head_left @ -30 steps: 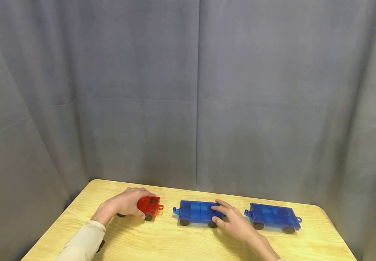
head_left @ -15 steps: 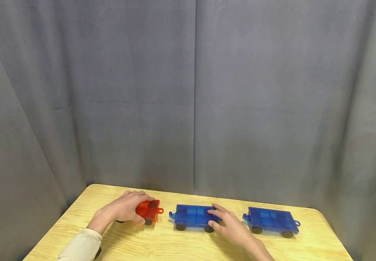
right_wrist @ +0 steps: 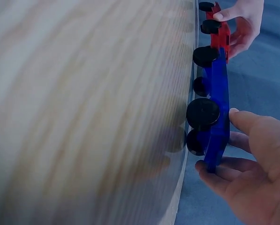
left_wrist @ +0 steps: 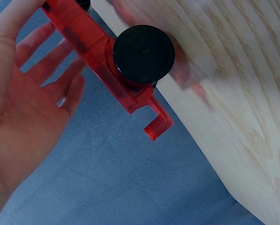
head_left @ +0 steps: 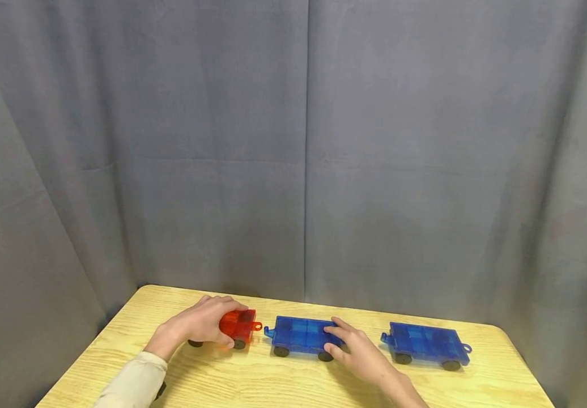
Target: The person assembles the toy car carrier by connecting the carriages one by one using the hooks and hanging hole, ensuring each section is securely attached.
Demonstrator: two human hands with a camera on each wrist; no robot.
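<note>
Three cars in row on table; your left hand grips red car, ring coupler facing middle blue car; your right hand pinches that car steady; far-right blue car well apart.

Red car, two blue cars, yellow wood-grain table.
</note>
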